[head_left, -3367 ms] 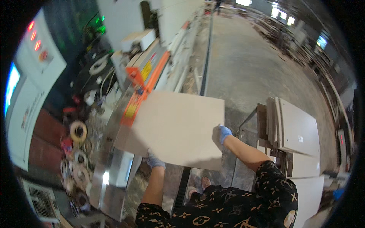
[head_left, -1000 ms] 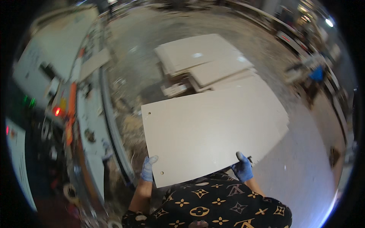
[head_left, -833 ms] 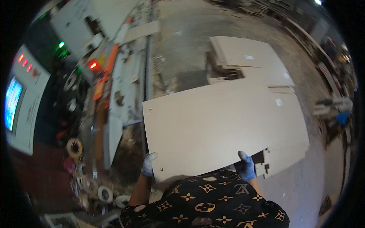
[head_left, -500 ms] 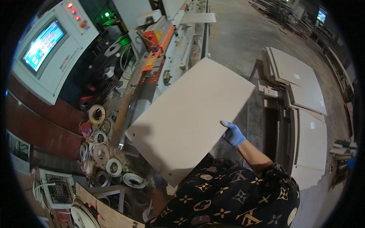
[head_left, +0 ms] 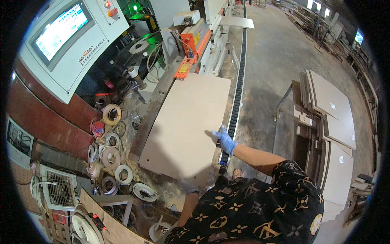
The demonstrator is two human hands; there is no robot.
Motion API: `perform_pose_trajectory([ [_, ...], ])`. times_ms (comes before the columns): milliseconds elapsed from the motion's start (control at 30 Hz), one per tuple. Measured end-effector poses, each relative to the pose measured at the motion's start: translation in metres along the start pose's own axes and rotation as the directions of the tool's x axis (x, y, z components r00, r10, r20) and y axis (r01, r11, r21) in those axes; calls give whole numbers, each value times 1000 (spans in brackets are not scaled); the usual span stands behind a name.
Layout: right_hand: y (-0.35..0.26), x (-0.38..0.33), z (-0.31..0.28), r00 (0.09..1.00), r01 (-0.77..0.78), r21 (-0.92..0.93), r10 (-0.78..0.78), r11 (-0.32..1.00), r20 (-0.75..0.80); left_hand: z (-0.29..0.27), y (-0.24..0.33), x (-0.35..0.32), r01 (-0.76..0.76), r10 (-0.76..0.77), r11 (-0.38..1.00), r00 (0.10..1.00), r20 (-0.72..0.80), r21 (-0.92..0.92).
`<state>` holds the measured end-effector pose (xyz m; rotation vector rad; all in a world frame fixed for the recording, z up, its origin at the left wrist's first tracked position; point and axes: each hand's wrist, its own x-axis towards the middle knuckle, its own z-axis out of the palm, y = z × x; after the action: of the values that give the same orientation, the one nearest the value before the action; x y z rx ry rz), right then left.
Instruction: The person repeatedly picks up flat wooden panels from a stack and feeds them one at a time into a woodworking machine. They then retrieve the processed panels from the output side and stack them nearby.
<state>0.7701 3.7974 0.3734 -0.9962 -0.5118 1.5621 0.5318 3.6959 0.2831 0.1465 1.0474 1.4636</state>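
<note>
Head view: a large pale rectangular board (head_left: 185, 126) lies flat on the feed bed of a long machine (head_left: 211, 28), its far short edge just below an orange guard (head_left: 187, 61), its right long edge running beside a black conveyor chain (head_left: 239, 81).

Right hand (head_left: 224, 140), in a blue glove, rests on the board's right edge near the near corner. Fingers are spread and laid flat on the top face, not curled around the edge; palm presses at the rim next to the chain.

Left hand (head_left: 189, 187), in a grey-blue glove, sits at the board's near short edge, mostly under the board's corner. How its fingers stand cannot be told: the board and shadow cover them. Contact with the underside or edge appears likely but is not resolved.

Surroundings: a control cabinet with a lit screen (head_left: 61, 28) stands at upper left. Rolls of edge tape (head_left: 111, 114) lie scattered on the floor left of the machine. A stack of similar pale boards (head_left: 331, 110) sits on a rack at right, well apart from the held board. The concrete floor (head_left: 276, 61) lies between machine and rack.
</note>
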Motion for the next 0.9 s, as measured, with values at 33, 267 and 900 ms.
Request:
perform_pose_trajectory([
  [33, -1, 2, 6, 1000, -18, -24, 18, 1000, 2, 15, 6, 3, 20, -21, 999, 1000, -11, -30],
  [267, -34, 39, 0, 998, 18, 25, -20, 1000, 58, 72, 8, 18, 123, -129, 990, 987, -94, -64],
  [900, -125, 115, -47, 985, 70, -235, -104, 969, -134, 208, -30, 114, 188, -232, 970, 903, 362, 152],
])
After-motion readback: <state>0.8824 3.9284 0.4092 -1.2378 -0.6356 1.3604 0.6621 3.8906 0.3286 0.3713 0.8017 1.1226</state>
